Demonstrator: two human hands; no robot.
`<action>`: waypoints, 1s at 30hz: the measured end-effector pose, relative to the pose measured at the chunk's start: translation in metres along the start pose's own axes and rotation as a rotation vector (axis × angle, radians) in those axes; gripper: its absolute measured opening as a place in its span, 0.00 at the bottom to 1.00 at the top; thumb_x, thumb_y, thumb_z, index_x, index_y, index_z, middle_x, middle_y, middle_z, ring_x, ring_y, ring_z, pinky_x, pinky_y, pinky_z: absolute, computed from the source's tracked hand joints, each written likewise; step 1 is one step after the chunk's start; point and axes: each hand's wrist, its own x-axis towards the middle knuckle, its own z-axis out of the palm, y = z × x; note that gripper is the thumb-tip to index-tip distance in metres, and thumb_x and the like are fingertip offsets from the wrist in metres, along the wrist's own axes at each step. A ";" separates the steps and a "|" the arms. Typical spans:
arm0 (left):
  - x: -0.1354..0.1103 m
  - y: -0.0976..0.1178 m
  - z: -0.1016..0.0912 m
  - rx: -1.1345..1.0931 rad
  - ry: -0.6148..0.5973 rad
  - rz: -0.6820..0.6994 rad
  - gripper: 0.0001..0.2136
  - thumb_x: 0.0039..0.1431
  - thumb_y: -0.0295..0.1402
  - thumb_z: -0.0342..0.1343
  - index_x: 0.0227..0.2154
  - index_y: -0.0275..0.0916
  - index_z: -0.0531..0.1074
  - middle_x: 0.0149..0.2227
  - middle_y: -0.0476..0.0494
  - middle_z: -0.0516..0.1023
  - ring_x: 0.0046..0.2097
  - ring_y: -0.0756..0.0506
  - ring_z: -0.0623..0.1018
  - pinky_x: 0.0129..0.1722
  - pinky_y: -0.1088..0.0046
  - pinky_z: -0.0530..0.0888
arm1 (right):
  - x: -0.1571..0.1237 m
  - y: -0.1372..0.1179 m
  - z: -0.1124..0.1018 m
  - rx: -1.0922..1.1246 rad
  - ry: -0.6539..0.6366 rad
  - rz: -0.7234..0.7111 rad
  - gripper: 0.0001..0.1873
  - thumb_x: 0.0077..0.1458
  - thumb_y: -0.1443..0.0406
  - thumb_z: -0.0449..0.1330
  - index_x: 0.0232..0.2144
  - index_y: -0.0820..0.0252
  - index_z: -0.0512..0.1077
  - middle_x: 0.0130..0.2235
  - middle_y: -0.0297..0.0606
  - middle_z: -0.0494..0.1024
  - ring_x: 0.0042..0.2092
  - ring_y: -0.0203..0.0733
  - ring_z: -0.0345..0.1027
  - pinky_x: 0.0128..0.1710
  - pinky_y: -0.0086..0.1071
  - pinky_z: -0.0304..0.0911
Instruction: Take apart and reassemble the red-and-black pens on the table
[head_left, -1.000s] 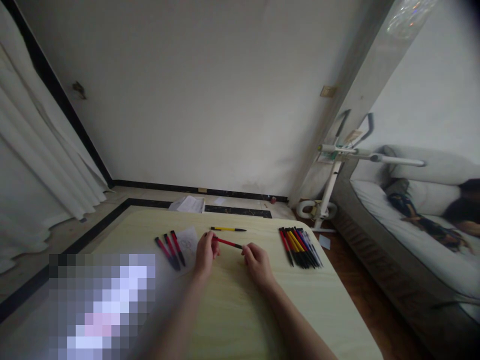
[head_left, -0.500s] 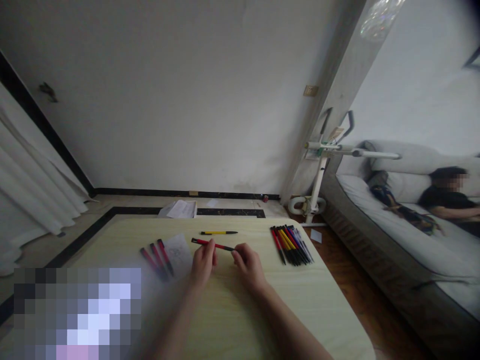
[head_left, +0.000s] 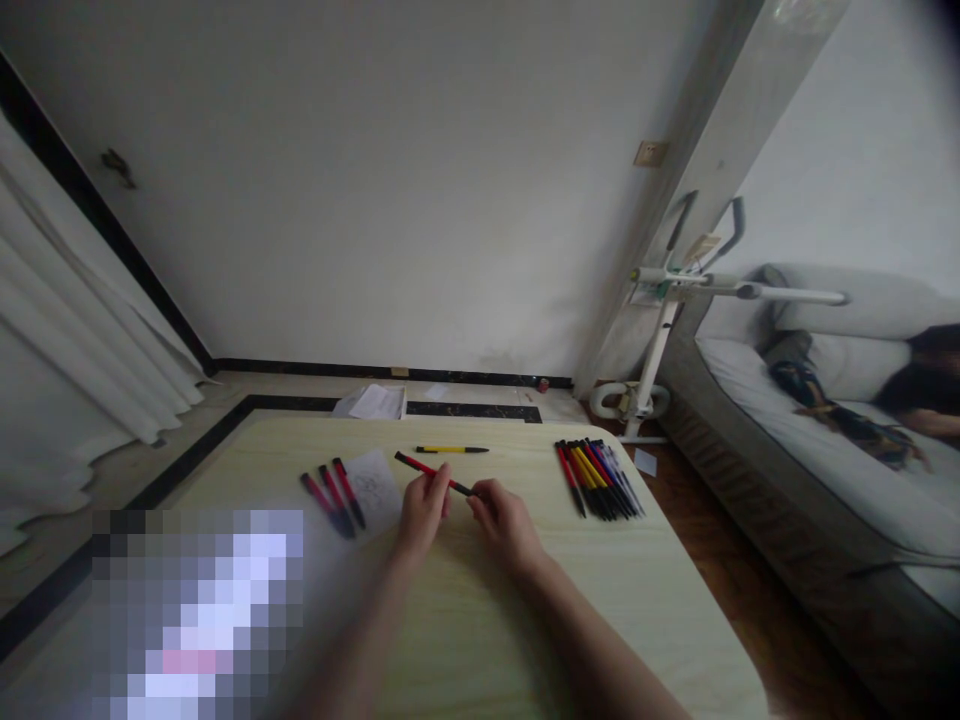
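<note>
Between my two hands is a red pen with black ends (head_left: 413,462), tilted down to the right above the table. My left hand (head_left: 423,512) pinches its red barrel near the middle. The fingers of my right hand (head_left: 510,525) are closed around its black tip end, so the very point is hidden. Just beyond the hands lies a yellow and black pen (head_left: 452,450). To the left, three red and black pens (head_left: 349,492) rest side by side, partly over a sheet of paper with a drawing (head_left: 377,484).
A row of red, yellow, blue and whitish pens (head_left: 596,480) lies at the right of the pale wooden table (head_left: 480,630). Behind it stand a white exercise frame (head_left: 658,345) and a grey sofa (head_left: 787,420) with a person (head_left: 919,390). Papers (head_left: 377,402) lie past the far edge.
The view has shifted, so the scene sits farther right and slightly higher. The held pen slopes more steeply, its tip lower toward my right hand. Both hands keep their grip.
</note>
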 end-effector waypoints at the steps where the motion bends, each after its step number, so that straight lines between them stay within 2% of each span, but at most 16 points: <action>1: 0.000 0.001 0.000 0.001 0.002 -0.004 0.21 0.53 0.46 0.44 0.12 0.38 0.58 0.09 0.52 0.59 0.14 0.53 0.61 0.15 0.79 0.58 | 0.000 0.000 0.000 -0.015 -0.006 -0.005 0.09 0.54 0.61 0.49 0.34 0.60 0.66 0.26 0.35 0.71 0.25 0.35 0.61 0.25 0.26 0.54; 7: 0.000 0.001 0.000 -0.038 0.008 -0.052 0.22 0.54 0.47 0.42 0.11 0.38 0.58 0.08 0.52 0.59 0.13 0.54 0.60 0.14 0.79 0.57 | 0.000 -0.003 -0.003 -0.127 -0.064 -0.025 0.12 0.57 0.60 0.46 0.30 0.59 0.66 0.25 0.35 0.70 0.26 0.35 0.61 0.26 0.26 0.52; 11: 0.001 0.001 0.001 -0.035 -0.026 -0.063 0.23 0.54 0.47 0.43 0.10 0.38 0.57 0.08 0.52 0.58 0.13 0.54 0.60 0.13 0.79 0.56 | -0.001 -0.004 -0.004 -0.097 -0.065 -0.018 0.15 0.58 0.60 0.45 0.26 0.59 0.64 0.22 0.33 0.68 0.24 0.33 0.58 0.25 0.25 0.50; 16: -0.001 0.004 0.001 -0.049 -0.050 -0.076 0.22 0.53 0.47 0.43 0.11 0.37 0.59 0.09 0.52 0.59 0.13 0.54 0.60 0.13 0.80 0.56 | -0.001 -0.003 -0.001 0.046 -0.042 0.030 0.17 0.58 0.59 0.44 0.21 0.60 0.62 0.20 0.31 0.64 0.23 0.32 0.55 0.24 0.25 0.50; 20: -0.003 0.006 0.001 -0.061 -0.061 -0.076 0.21 0.53 0.47 0.43 0.13 0.37 0.60 0.10 0.51 0.61 0.14 0.53 0.61 0.14 0.80 0.57 | 0.000 -0.002 0.002 0.256 -0.063 0.127 0.20 0.57 0.56 0.44 0.19 0.60 0.59 0.18 0.30 0.61 0.22 0.31 0.54 0.22 0.24 0.50; 24: -0.003 0.021 0.003 -0.006 -0.133 -0.097 0.23 0.54 0.49 0.39 0.14 0.37 0.61 0.11 0.50 0.62 0.14 0.52 0.62 0.14 0.78 0.58 | 0.004 0.003 0.000 0.411 -0.046 0.208 0.22 0.56 0.53 0.44 0.17 0.60 0.58 0.16 0.28 0.59 0.19 0.30 0.52 0.20 0.24 0.49; 27: -0.017 0.041 -0.002 0.146 -0.221 -0.076 0.22 0.54 0.49 0.39 0.16 0.37 0.64 0.13 0.48 0.65 0.16 0.51 0.65 0.16 0.76 0.61 | 0.007 0.008 -0.002 0.428 0.027 0.229 0.23 0.56 0.52 0.43 0.17 0.60 0.58 0.16 0.29 0.59 0.19 0.30 0.52 0.20 0.25 0.49; 30: -0.058 0.055 -0.024 0.212 -0.265 0.007 0.16 0.52 0.46 0.46 0.24 0.39 0.70 0.19 0.47 0.70 0.21 0.49 0.69 0.21 0.74 0.65 | 0.010 0.012 -0.002 0.429 0.062 0.240 0.24 0.56 0.52 0.42 0.17 0.60 0.58 0.15 0.28 0.59 0.19 0.30 0.52 0.20 0.25 0.50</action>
